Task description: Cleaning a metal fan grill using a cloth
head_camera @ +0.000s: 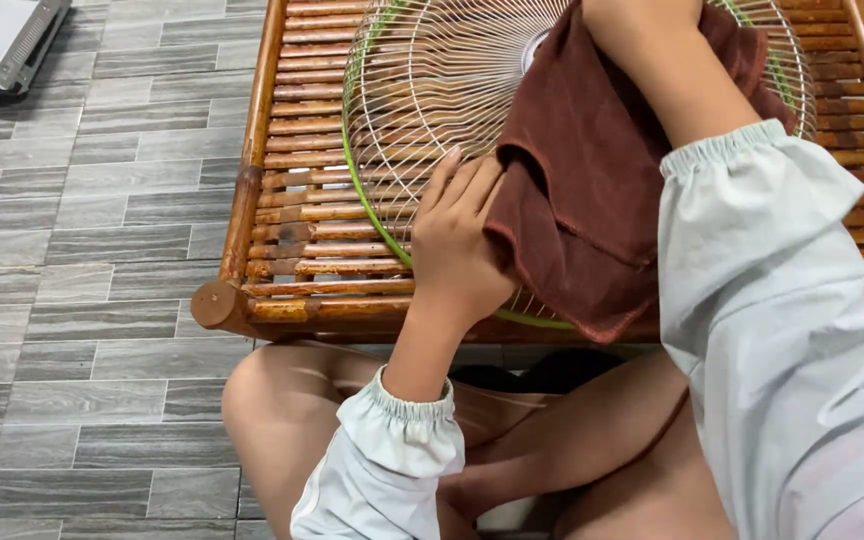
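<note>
we note wire fan guard (422, 90) lying flat on slatted bamboo bench (282, 190), near edge. left hand (457, 240) flat on guard rim, fingers open, steadying. right hand (642, 15) mostly out of view, grip we cannot tell, pressing brown cloth (582, 170) onto guard. step judged: wiping. next stroke calls for firm hold.

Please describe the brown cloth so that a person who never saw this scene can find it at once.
Start from the low bamboo slat table on the grey tiled floor. A round wire fan grille with a green rim lies on it. The brown cloth is draped over the grille's right half, between the left hand and the right arm; it is the only soft, dark brown thing there.
</note>
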